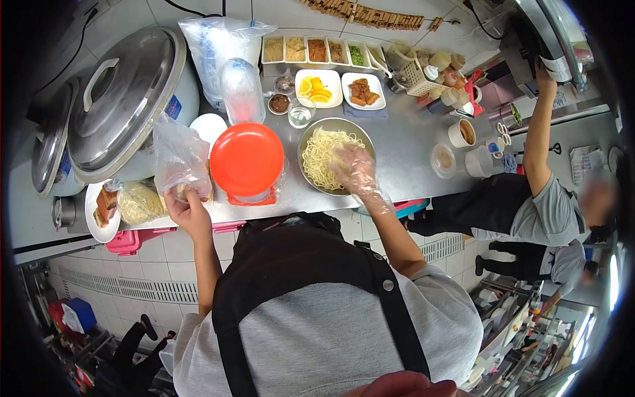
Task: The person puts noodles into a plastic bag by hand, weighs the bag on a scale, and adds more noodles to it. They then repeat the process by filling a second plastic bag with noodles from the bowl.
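My left hand [187, 205] is closed on the lower edge of a clear plastic bag [180, 155] at the front of the counter. My right hand [355, 171], in a clear plastic glove, reaches into a round metal bowl [305, 182] of pale noodles [321, 155]. Its fingers curl into the noodles, slightly blurred, with the tips hidden. Between the hands, a red-orange round plate [247, 160] sits above a red-edged package [251, 197]. Left of my left hand lies a bag of noodles [141, 202], beside a white plate [99, 228] with brown pieces of food [106, 204].
Large lidded pots [129, 99] stand at left. Behind are topping trays [316, 49], a plate of orange slices [317, 89], a plate of brown chunks [363, 92] and a glass [301, 112]. Bottles [443, 63] and cups [462, 133] line the right, near a co-worker [529, 205].
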A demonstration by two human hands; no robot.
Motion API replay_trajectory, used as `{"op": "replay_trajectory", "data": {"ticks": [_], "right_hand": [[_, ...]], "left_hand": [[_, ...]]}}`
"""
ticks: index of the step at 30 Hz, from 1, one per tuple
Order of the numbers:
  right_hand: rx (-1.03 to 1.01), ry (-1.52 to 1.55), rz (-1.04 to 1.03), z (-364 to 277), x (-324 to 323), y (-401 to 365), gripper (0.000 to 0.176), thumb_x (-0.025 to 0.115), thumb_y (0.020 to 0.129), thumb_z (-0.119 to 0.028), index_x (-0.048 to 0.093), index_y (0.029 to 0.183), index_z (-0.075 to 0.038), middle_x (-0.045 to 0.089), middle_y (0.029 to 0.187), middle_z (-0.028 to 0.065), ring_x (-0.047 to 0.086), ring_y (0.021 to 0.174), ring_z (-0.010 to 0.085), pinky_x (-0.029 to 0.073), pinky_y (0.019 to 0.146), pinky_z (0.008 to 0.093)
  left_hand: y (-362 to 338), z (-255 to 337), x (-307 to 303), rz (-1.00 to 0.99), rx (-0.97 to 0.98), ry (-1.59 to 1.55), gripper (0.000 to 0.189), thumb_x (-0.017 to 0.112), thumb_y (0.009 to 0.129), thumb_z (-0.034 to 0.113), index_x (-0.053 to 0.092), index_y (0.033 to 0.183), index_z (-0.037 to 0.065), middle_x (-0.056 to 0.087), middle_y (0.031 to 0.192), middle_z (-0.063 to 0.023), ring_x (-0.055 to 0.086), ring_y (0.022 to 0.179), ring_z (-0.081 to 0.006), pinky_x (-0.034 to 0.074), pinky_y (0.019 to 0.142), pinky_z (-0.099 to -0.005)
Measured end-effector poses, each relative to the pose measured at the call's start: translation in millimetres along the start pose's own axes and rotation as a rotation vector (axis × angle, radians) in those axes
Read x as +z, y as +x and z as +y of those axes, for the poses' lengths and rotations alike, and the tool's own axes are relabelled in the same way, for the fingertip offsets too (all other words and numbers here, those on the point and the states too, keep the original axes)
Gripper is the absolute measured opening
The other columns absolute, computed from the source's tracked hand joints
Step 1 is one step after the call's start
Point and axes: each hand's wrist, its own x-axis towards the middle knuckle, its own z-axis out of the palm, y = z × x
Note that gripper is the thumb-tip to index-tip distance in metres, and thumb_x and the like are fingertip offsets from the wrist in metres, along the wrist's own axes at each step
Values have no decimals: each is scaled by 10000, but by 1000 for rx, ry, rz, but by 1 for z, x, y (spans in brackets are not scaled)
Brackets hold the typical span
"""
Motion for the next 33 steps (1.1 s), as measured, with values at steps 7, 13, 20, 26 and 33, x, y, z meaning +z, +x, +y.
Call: {"op": "replay_trajectory", "data": {"ticks": [7,13,20,26,33], "right_hand": [[345,218,55,16,8,7,264,658,775,-291,647,922,-72,617,906,167,573,913,312,441,796,426],[323,-83,-27,8,7,4,402,679,728,-309,614,1047,-73,610,930,169,564,941,314,427,863,418],[327,-166,-49,26,9,11,380,665,714,-230,595,1055,-77,601,944,172,572,924,338,451,835,411],[345,181,-59,0,-41,32,332,636,699,-178,577,1010,-78,615,937,166,594,886,326,467,793,404],[141,221,48,12,-28,25,341,630,667,-134,605,1002,-75,616,990,163,571,929,348,447,843,410]], "left_hand": [[0,-4,-4,-8,16,-12,304,477,861,-16,430,1161,-25,559,1014,-92,561,700,-99,455,504,-215],[-1,4,1,13,15,-15,259,479,863,-13,463,1121,-5,574,995,-67,557,720,-81,459,534,-203],[-3,2,1,27,3,-12,261,483,862,-5,463,1122,-5,568,1008,-66,551,715,-79,455,528,-200],[1,0,-4,37,13,-7,305,490,854,-6,432,1153,-21,553,1003,-91,573,672,-121,444,501,-212],[0,-2,-2,53,4,-8,275,498,862,0,437,1130,-22,560,982,-85,562,677,-106,455,505,-214]]}}
